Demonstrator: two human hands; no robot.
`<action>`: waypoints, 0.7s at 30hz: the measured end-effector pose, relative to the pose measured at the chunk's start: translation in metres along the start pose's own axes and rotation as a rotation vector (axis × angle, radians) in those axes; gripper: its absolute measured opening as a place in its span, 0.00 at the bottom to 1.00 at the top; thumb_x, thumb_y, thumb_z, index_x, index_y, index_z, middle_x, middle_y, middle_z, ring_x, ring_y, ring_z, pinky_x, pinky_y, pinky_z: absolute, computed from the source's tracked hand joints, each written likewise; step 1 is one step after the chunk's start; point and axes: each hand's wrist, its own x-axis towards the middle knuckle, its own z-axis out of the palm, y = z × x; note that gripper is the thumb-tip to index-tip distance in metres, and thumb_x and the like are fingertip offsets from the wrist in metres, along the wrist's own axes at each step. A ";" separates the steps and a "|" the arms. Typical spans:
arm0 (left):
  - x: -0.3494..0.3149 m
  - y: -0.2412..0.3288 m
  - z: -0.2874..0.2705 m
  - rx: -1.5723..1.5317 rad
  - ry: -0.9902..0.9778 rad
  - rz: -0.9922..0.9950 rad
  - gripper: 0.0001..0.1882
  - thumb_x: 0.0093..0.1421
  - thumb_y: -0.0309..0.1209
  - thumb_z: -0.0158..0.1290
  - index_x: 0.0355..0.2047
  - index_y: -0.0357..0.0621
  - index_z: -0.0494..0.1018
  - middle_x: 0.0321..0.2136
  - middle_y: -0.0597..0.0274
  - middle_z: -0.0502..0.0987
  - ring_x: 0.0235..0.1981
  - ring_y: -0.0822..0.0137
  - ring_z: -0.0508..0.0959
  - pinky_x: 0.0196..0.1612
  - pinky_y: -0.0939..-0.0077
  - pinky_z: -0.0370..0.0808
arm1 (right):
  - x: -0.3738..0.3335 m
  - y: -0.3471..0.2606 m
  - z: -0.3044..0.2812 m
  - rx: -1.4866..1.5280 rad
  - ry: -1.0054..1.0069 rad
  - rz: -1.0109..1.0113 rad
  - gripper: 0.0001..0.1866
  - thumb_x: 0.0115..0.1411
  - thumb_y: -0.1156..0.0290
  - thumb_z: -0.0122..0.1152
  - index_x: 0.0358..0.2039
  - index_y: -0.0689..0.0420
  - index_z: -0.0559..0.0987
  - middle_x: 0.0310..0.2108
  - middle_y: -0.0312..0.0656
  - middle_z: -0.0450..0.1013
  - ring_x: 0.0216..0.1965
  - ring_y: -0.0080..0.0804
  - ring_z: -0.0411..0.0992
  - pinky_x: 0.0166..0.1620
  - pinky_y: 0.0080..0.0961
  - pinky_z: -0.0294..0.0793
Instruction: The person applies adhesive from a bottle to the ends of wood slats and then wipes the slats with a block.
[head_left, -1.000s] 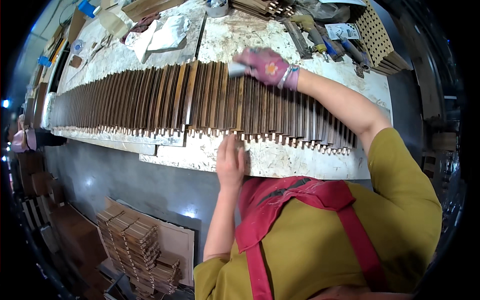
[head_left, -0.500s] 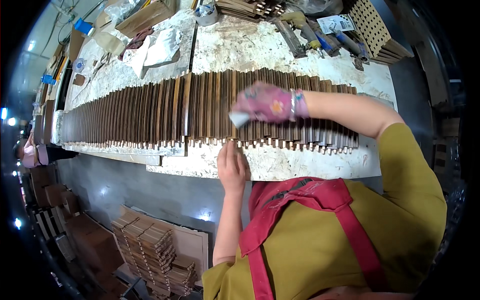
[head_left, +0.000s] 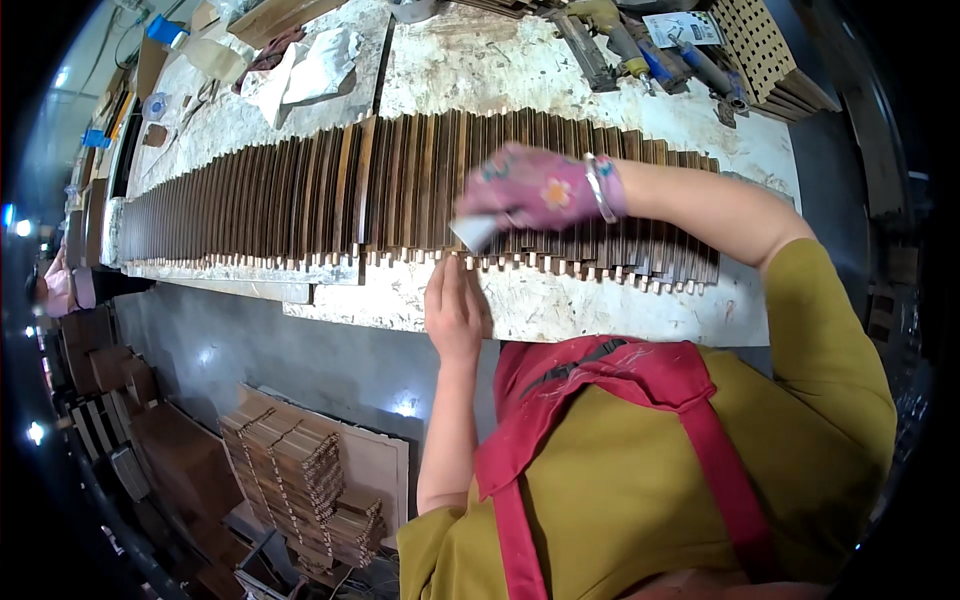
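Note:
A long row of dark brown wooden slats stands packed side by side across the workbench, pale round pegs at their near ends. My right hand, in a pink flowered glove, is closed on a small whitish flat piece, and both are blurred over the middle of the row. What this piece is made of I cannot make out. Bare, my left hand rests at the bench's near side, fingers stretched out. Its fingertips touch the peg ends of the slats just below the flat piece.
On the white-stained workbench lie a white cloth, several hand tools and a perforated panel. Stacked slats stand on a board at lower left. Another person is at the far left.
The view has shifted, so the bench and slats sit slightly higher in the picture. My right hand and the flat piece have moved a little relative to the slats; my left hand stays at the peg ends.

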 end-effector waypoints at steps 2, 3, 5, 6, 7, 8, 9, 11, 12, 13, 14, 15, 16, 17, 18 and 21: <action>0.000 0.002 0.000 -0.021 -0.038 -0.032 0.19 0.59 0.22 0.51 0.53 0.37 0.71 0.48 0.48 0.73 0.49 0.51 0.75 0.51 0.64 0.73 | 0.023 0.020 0.013 0.041 0.249 0.101 0.13 0.56 0.69 0.59 0.44 0.48 0.78 0.31 0.36 0.75 0.32 0.30 0.75 0.38 0.31 0.74; 0.002 0.002 0.000 -0.033 -0.055 -0.041 0.19 0.60 0.22 0.51 0.53 0.37 0.70 0.49 0.48 0.72 0.49 0.50 0.74 0.52 0.64 0.72 | 0.027 0.024 0.016 0.004 0.182 0.130 0.14 0.56 0.69 0.60 0.44 0.47 0.78 0.31 0.36 0.75 0.32 0.29 0.74 0.39 0.31 0.73; -0.002 -0.003 0.001 -0.027 -0.057 -0.048 0.19 0.60 0.22 0.51 0.53 0.37 0.70 0.50 0.47 0.72 0.51 0.50 0.73 0.53 0.63 0.71 | 0.019 0.013 0.042 -0.050 0.202 0.018 0.13 0.55 0.69 0.60 0.43 0.46 0.78 0.31 0.35 0.75 0.32 0.30 0.74 0.40 0.31 0.73; -0.006 -0.005 0.000 -0.021 -0.054 -0.058 0.19 0.60 0.22 0.51 0.53 0.37 0.70 0.50 0.47 0.72 0.51 0.50 0.73 0.53 0.63 0.71 | 0.012 -0.007 0.022 0.025 -0.027 -0.012 0.13 0.55 0.68 0.61 0.43 0.46 0.78 0.31 0.34 0.75 0.32 0.29 0.75 0.41 0.31 0.74; -0.009 -0.006 0.000 -0.014 -0.051 -0.069 0.19 0.60 0.23 0.51 0.54 0.37 0.70 0.50 0.47 0.72 0.52 0.50 0.72 0.54 0.62 0.70 | -0.001 -0.011 0.017 -0.019 0.019 -0.144 0.14 0.55 0.67 0.61 0.43 0.46 0.78 0.31 0.35 0.76 0.34 0.29 0.76 0.41 0.29 0.75; -0.006 -0.004 0.000 -0.026 -0.051 -0.051 0.19 0.60 0.23 0.52 0.53 0.37 0.70 0.50 0.47 0.71 0.52 0.49 0.71 0.54 0.61 0.70 | -0.003 -0.005 0.010 0.030 0.005 -0.062 0.14 0.56 0.67 0.61 0.44 0.46 0.78 0.32 0.36 0.77 0.35 0.29 0.76 0.41 0.28 0.75; -0.007 0.001 -0.001 -0.047 -0.014 -0.034 0.19 0.59 0.23 0.52 0.52 0.36 0.70 0.50 0.47 0.71 0.52 0.50 0.72 0.54 0.60 0.70 | -0.003 0.007 0.004 0.087 -0.011 0.010 0.14 0.56 0.67 0.61 0.45 0.46 0.78 0.33 0.36 0.77 0.35 0.28 0.76 0.41 0.28 0.75; -0.009 0.009 0.000 -0.088 0.055 0.001 0.19 0.59 0.23 0.53 0.51 0.36 0.71 0.50 0.47 0.71 0.52 0.50 0.72 0.54 0.60 0.70 | 0.006 0.046 -0.005 0.030 0.217 0.265 0.13 0.62 0.69 0.54 0.48 0.47 0.77 0.33 0.38 0.78 0.33 0.27 0.76 0.37 0.26 0.77; -0.010 0.011 0.004 -0.077 0.011 -0.010 0.18 0.58 0.23 0.54 0.50 0.36 0.71 0.50 0.48 0.70 0.51 0.50 0.72 0.54 0.60 0.70 | 0.013 0.068 -0.005 0.090 0.211 0.518 0.15 0.62 0.68 0.54 0.50 0.47 0.77 0.33 0.38 0.78 0.29 0.26 0.75 0.31 0.22 0.77; -0.007 0.017 0.004 -0.072 -0.070 0.000 0.18 0.58 0.23 0.53 0.50 0.37 0.71 0.50 0.48 0.70 0.52 0.50 0.72 0.54 0.61 0.70 | 0.011 0.076 -0.009 0.055 0.215 0.537 0.17 0.62 0.66 0.55 0.52 0.47 0.76 0.31 0.37 0.77 0.24 0.24 0.74 0.24 0.16 0.74; -0.006 0.020 0.007 -0.055 -0.081 0.006 0.18 0.58 0.23 0.53 0.51 0.37 0.71 0.51 0.49 0.70 0.52 0.51 0.71 0.54 0.61 0.70 | 0.010 0.068 -0.010 -0.026 0.110 0.585 0.17 0.61 0.67 0.56 0.51 0.47 0.76 0.30 0.37 0.77 0.24 0.24 0.74 0.24 0.16 0.74; -0.007 0.019 0.009 -0.033 -0.083 0.003 0.19 0.58 0.23 0.53 0.51 0.37 0.71 0.51 0.49 0.70 0.52 0.51 0.71 0.54 0.61 0.70 | 0.011 0.056 -0.009 -0.104 0.000 0.618 0.16 0.61 0.67 0.57 0.50 0.48 0.76 0.30 0.37 0.77 0.24 0.24 0.74 0.24 0.17 0.74; -0.008 0.017 0.008 -0.023 -0.081 0.010 0.19 0.58 0.23 0.53 0.51 0.38 0.71 0.52 0.50 0.70 0.53 0.51 0.71 0.55 0.62 0.70 | 0.008 0.051 0.004 -0.096 -0.092 0.499 0.15 0.59 0.69 0.59 0.48 0.45 0.77 0.29 0.36 0.76 0.27 0.26 0.75 0.26 0.24 0.75; -0.010 0.014 0.008 -0.024 -0.079 0.015 0.19 0.58 0.23 0.53 0.52 0.38 0.71 0.52 0.50 0.70 0.53 0.52 0.71 0.55 0.62 0.70 | -0.012 0.032 0.015 -0.236 0.097 0.168 0.15 0.57 0.69 0.60 0.46 0.45 0.77 0.31 0.36 0.75 0.32 0.27 0.75 0.32 0.27 0.76; -0.012 0.013 0.008 -0.022 -0.072 0.017 0.20 0.58 0.23 0.53 0.52 0.38 0.71 0.52 0.50 0.69 0.53 0.52 0.70 0.55 0.62 0.70 | -0.024 0.012 0.009 -0.130 -0.033 0.095 0.15 0.58 0.68 0.59 0.47 0.45 0.76 0.36 0.37 0.76 0.37 0.28 0.75 0.42 0.33 0.73; -0.014 0.014 0.009 0.009 -0.062 0.024 0.21 0.58 0.23 0.53 0.53 0.39 0.71 0.53 0.51 0.69 0.54 0.52 0.70 0.55 0.63 0.69 | -0.024 0.020 0.004 -0.019 0.002 0.029 0.15 0.60 0.64 0.57 0.48 0.46 0.76 0.41 0.39 0.77 0.41 0.29 0.76 0.49 0.36 0.72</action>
